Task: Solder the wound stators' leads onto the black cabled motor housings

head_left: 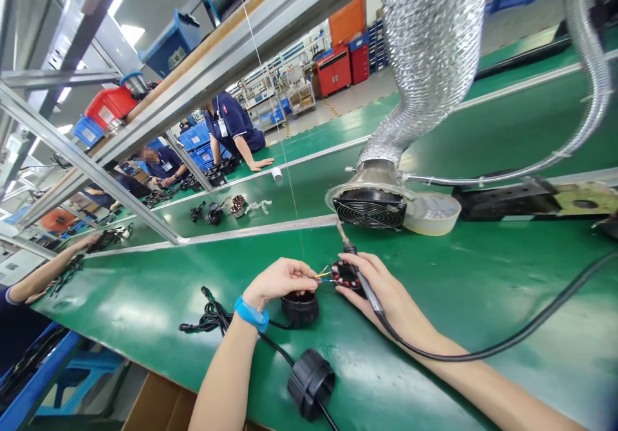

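My left hand (280,280), a blue band at its wrist, pinches thin yellow and blue wires (323,277) by their ends. These run to a ring-shaped wound motor stator (340,276), held by the fingers of my right hand (393,299). That hand also grips a soldering iron (369,285), its tip pointing up and away from the wires. Under my left fingers stands a round black housing (301,311) on the bench. Nearer to me lies a black ribbed cap (311,383) with a cable through it. A bundle of black cable (211,317) lies to the left.
Beyond my hands are a fume fan (371,210) under a silver duct (429,38) and a round tub (434,215). The iron's cord (521,334) crosses the right side. A metal frame post (96,161) rises at left. Co-workers (236,125) sit farther along the green bench (159,289).
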Motion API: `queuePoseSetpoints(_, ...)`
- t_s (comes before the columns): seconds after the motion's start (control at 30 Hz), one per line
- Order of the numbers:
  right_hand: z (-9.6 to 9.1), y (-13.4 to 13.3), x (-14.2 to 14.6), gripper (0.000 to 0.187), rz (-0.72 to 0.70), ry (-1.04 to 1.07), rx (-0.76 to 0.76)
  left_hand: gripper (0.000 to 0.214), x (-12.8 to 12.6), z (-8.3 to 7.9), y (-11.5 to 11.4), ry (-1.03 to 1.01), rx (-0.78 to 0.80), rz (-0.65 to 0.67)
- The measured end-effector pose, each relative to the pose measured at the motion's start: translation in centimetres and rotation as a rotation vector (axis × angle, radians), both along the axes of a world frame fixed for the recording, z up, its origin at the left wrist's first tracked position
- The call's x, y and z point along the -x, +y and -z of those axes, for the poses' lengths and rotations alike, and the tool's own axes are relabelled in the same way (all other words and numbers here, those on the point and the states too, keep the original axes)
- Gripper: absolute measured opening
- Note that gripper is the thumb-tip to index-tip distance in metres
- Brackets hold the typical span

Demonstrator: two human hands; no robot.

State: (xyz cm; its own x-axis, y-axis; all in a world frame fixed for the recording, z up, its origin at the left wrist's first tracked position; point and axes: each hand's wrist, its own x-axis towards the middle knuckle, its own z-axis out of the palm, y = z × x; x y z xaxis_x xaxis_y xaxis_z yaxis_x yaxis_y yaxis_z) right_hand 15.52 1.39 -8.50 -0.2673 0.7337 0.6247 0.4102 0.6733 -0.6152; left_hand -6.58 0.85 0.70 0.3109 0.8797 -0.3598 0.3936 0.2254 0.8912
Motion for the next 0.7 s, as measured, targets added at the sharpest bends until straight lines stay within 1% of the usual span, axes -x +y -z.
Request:
queuePoseSetpoints(0.1,0.2,0.0,0.0,0.044,0.002,0.024,0.011,0.052,0.8,0.1,0.3,-0.064,0.035,0.032)
queuePoseSetpoints(0.17,0.3,0.0,0.0,0.043,-0.001,0.033,0.014,0.051,0.9,0.3,0.5,-0.107,0.054,0.026)
queuePoseSetpoints(0.3,0.2,-0.1,0.1,0.044,-0.002,0.041,0.022,0.049,-0.1,0.8,0.6,-0.106,0.068,-0.034)
queuePoseSetpoints(0.47,-0.2,-0.2,0.3,0.043,0.017,0.038,0.013,0.047,-1.3,0.9,0.5,-0.083,0.067,-0.027)
queuePoseSetpoints(0.57,-0.4,-0.2,0.2,0.043,0.010,0.036,0.004,0.046,-1.2,0.9,0.4,-0.081,0.066,-0.014)
queuePoseSetpoints(0.7,-0.6,-0.2,0.1,0.043,0.008,0.036,-0.007,0.052,-0.6,0.8,0.5,-0.121,0.120,-0.014)
